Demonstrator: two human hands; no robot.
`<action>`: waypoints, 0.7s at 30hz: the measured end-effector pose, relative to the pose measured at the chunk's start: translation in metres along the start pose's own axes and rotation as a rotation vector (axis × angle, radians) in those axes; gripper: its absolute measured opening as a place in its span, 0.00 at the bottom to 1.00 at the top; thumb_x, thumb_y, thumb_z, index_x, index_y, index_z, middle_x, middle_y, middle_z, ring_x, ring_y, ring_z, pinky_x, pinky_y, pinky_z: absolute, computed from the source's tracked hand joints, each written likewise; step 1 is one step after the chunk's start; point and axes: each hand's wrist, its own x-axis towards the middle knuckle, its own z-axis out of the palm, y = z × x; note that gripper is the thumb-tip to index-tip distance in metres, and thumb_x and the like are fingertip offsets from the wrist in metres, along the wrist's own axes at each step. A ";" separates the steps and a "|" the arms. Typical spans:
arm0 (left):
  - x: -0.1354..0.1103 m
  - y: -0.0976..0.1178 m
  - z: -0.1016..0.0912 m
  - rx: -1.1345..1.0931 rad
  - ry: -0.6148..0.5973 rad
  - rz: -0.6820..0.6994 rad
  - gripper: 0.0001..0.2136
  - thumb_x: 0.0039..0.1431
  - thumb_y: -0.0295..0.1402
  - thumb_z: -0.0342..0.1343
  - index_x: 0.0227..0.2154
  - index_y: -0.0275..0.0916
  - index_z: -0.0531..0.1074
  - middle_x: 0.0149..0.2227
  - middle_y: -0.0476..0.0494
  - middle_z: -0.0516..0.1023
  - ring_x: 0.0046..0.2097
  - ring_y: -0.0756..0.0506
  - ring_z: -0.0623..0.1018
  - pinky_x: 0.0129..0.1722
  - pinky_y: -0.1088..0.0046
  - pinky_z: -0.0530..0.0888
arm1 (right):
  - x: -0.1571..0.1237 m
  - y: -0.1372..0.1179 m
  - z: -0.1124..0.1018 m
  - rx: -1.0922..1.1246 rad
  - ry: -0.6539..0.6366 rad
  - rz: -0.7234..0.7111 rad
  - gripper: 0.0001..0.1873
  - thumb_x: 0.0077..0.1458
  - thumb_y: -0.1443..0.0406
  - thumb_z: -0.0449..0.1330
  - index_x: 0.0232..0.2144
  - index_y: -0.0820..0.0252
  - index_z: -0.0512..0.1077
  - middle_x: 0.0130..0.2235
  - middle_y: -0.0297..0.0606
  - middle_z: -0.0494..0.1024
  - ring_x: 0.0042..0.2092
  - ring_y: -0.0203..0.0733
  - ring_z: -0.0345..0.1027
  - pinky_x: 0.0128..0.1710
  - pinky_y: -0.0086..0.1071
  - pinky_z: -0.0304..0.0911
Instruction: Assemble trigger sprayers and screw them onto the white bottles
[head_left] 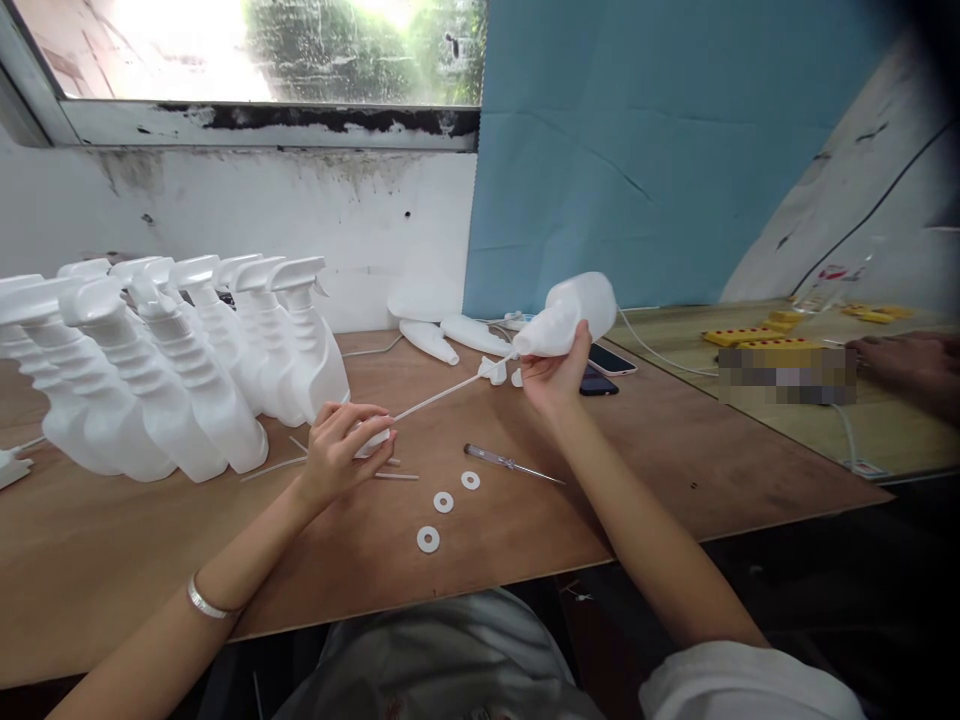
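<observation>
My left hand [349, 448] is closed around a white spray trigger head [373, 443], mostly covered by my fingers. From it a thin white dip tube [442, 396] runs up and right to the mouth of a white plastic bottle [581, 308]. My right hand [556, 375] grips that bottle by its neck, tilted with the mouth toward my left hand. Whether the tube's tip is inside the mouth I cannot tell. On the table below lie white washers [443, 502] and a screwdriver [510, 463]. Loose thin tubes [396, 476] lie by my left hand.
Several assembled spray bottles [195, 370] stand in rows at left. Further bottles [427, 340] lie near the wall, with white trigger parts [493, 370] before them. Two phones [611, 360] lie behind my right hand. Another person's hand [900, 365] is beside yellow pieces [780, 345] at right.
</observation>
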 end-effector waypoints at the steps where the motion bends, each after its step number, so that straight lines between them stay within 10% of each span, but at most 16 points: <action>1: 0.000 0.002 0.001 -0.024 -0.010 -0.016 0.09 0.47 0.33 0.58 0.34 0.44 0.71 0.36 0.45 0.77 0.36 0.46 0.74 0.40 0.68 0.64 | -0.002 0.003 0.000 -0.027 -0.026 -0.031 0.17 0.48 0.52 0.53 0.35 0.56 0.66 0.30 0.29 0.74 0.28 0.31 0.70 0.19 0.20 0.64; 6: 0.008 0.019 0.001 -0.289 0.014 -0.276 0.19 0.45 0.34 0.60 0.41 0.41 0.62 0.38 0.43 0.76 0.39 0.45 0.74 0.41 0.68 0.68 | -0.023 0.025 0.004 -0.157 -0.201 -0.046 0.20 0.41 0.57 0.61 0.39 0.57 0.66 0.36 0.32 0.76 0.36 0.36 0.71 0.27 0.26 0.69; 12: 0.016 0.017 0.000 -0.381 0.169 -0.488 0.15 0.37 0.37 0.64 0.27 0.39 0.65 0.37 0.46 0.72 0.38 0.46 0.72 0.37 0.72 0.67 | -0.063 0.055 0.003 -0.219 -0.395 0.210 0.22 0.39 0.63 0.64 0.39 0.55 0.67 0.34 0.30 0.77 0.33 0.36 0.72 0.26 0.26 0.69; 21: 0.016 0.007 0.006 -0.917 0.069 -0.943 0.22 0.42 0.45 0.59 0.38 0.40 0.60 0.26 0.51 0.71 0.24 0.49 0.73 0.21 0.76 0.68 | -0.072 0.061 -0.003 -0.229 -0.430 0.261 0.24 0.38 0.66 0.66 0.41 0.53 0.66 0.36 0.30 0.77 0.36 0.38 0.72 0.31 0.30 0.71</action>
